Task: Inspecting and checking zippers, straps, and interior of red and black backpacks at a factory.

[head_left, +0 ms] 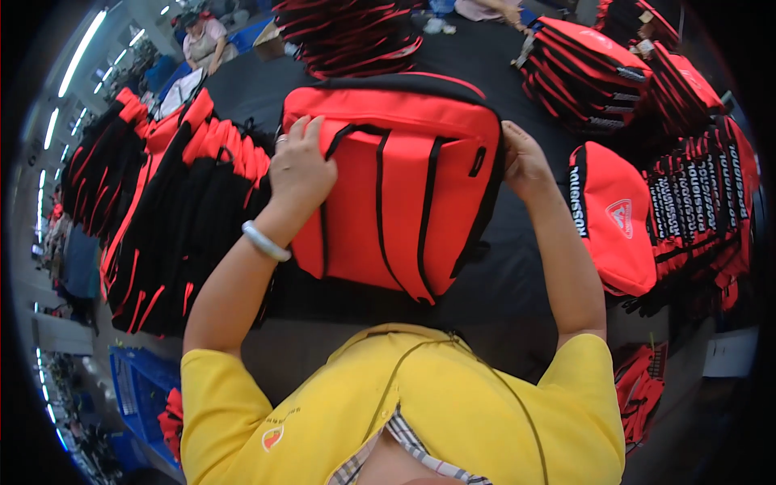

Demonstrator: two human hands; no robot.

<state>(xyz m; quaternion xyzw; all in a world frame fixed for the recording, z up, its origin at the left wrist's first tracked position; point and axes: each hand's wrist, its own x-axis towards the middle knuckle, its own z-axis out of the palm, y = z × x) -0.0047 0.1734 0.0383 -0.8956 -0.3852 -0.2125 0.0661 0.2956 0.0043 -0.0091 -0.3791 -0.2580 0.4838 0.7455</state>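
A bright red backpack (408, 190) with black piping and black sides lies front up on the black table before me. Two curved seams run down its front panel, and a small dark tag shows near the right side. At the upper left of the bag, my left hand (301, 164) grips the front with bent fingers, wearing a ring and a pale bangle. My right hand (524, 158) holds the upper right edge, its thumb in front and some fingertips hidden behind the black side.
Black-and-red bags (174, 218) stand packed at the left. Red pouches (618, 218) with white lettering fill the right side, and another pile (582, 73) sits behind them. A tall stack (347, 36) rises at the back. One co-worker (206, 44) is at the far left. A blue crate (141, 396) stands below left.
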